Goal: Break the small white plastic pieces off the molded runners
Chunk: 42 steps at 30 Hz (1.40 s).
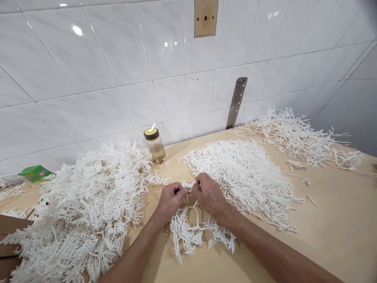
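Note:
Between its fingertips, my left hand [170,201] pinches a branched white sprig [187,184] that looks like plastic. My right hand [210,195] is closed on the other side of the same sprig, close against the left fingertips. Below both hands, a larger branched white cluster [191,232] lies on the tan table [188,271]; a curved stem rises from it towards my fingers, and whether it joins the held sprig is hidden. Just beyond my right hand spreads a heap of small white sprigs [244,173].
At the left is a tall pile of uncut-looking white sprigs [97,196]. Bare branching stems [297,137] lie at the back right. A lidded bottle [156,147] stands near the tiled wall [126,51]. A green packet [33,173] and metal bracket [236,103] are also there.

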Motion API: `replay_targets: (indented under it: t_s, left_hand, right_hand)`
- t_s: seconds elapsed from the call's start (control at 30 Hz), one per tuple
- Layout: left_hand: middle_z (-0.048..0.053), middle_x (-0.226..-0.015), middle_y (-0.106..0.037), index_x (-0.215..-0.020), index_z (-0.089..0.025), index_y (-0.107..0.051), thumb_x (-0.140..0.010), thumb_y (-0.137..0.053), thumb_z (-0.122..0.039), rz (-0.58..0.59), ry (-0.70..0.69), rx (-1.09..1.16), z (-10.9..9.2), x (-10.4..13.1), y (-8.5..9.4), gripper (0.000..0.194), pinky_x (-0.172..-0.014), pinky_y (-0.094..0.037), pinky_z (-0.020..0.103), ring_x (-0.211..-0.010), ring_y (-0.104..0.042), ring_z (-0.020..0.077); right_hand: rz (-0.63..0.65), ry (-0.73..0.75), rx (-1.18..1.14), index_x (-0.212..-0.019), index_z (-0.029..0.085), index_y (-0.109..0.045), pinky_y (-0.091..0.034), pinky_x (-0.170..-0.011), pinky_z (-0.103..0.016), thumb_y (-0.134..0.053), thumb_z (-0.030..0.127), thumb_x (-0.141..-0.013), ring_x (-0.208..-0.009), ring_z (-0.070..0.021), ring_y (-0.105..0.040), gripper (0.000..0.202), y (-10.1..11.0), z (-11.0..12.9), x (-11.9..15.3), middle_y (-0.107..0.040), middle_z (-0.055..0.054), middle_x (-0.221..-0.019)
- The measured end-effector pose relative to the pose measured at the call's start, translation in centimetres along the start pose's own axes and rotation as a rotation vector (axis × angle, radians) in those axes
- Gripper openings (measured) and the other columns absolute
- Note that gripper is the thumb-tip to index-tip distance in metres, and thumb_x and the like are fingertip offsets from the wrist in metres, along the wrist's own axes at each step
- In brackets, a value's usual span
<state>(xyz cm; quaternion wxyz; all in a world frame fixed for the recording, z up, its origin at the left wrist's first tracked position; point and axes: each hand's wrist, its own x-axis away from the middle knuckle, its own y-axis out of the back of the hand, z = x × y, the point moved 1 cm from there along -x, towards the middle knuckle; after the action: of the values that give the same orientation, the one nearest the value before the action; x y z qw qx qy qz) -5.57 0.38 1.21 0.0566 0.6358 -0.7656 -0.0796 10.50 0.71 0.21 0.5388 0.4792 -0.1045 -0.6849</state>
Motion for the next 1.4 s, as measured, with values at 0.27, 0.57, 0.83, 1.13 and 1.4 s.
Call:
replay_targets:
  t_s: [0.27,0.57,0.83,1.13,1.4]
  left_hand:
    - [-0.001,-0.058,-0.052,-0.06,-0.015,-0.058,-0.076,-0.069,-0.051,-0.045,0.05,0.147,-0.3,0.1,0.3,0.041,-0.055,-0.031,0.023,-0.056,-0.042,0.0103]
    - [-0.001,-0.058,-0.051,-0.06,-0.015,-0.058,-0.076,-0.07,-0.047,-0.009,0.049,0.146,-0.6,0.0,0.3,0.038,-0.058,-0.033,0.024,-0.058,-0.043,0.0112]
    - [-0.003,-0.056,-0.045,-0.06,-0.016,-0.057,-0.078,-0.068,-0.046,0.003,-0.007,0.053,0.0,-0.1,0.2,0.037,-0.056,-0.028,0.024,-0.056,-0.038,0.0103]
    - [-0.003,-0.055,-0.046,-0.058,-0.017,-0.055,-0.081,-0.063,-0.042,-0.089,-0.081,-0.163,0.2,0.2,-0.6,0.035,-0.056,-0.03,0.025,-0.056,-0.039,0.0118]
    - [-0.001,-0.056,-0.053,-0.057,-0.018,-0.059,-0.08,-0.065,-0.037,-0.152,-0.116,-0.211,0.4,0.3,-0.9,0.03,-0.056,-0.033,0.024,-0.058,-0.045,0.0132]
  right_hand:
    - [-0.085,0.066,-0.059,-0.085,0.02,-0.055,-0.045,-0.061,-0.031,-0.047,0.014,-0.09,-0.065,-0.0166,-0.055,0.011,2.9,-1.5,-0.8,-0.061,-0.005,-0.082]
    - [0.015,0.287,-0.245,-0.102,0.02,-0.065,-0.057,-0.074,-0.034,-0.049,0.015,-0.094,-0.087,-0.02,-0.064,0.018,1.7,1.3,0.7,-0.062,-0.01,-0.101]
    - [0.023,0.247,-0.214,-0.093,0.02,-0.063,-0.056,-0.073,-0.033,-0.05,0.015,-0.093,-0.084,-0.0194,-0.065,0.014,1.3,0.9,0.8,-0.063,-0.009,-0.1]
    - [0.089,0.179,-0.159,-0.083,0.019,-0.056,-0.047,-0.062,-0.028,-0.047,0.01,-0.089,-0.068,-0.0162,-0.056,0.014,0.3,0.4,1.1,-0.06,-0.005,-0.083]
    - [0.108,0.119,-0.3,-0.075,0.019,-0.057,-0.042,-0.06,-0.025,-0.052,0.011,-0.084,-0.062,-0.0125,-0.052,0.013,-0.1,-0.8,0.9,-0.058,-0.001,-0.074]
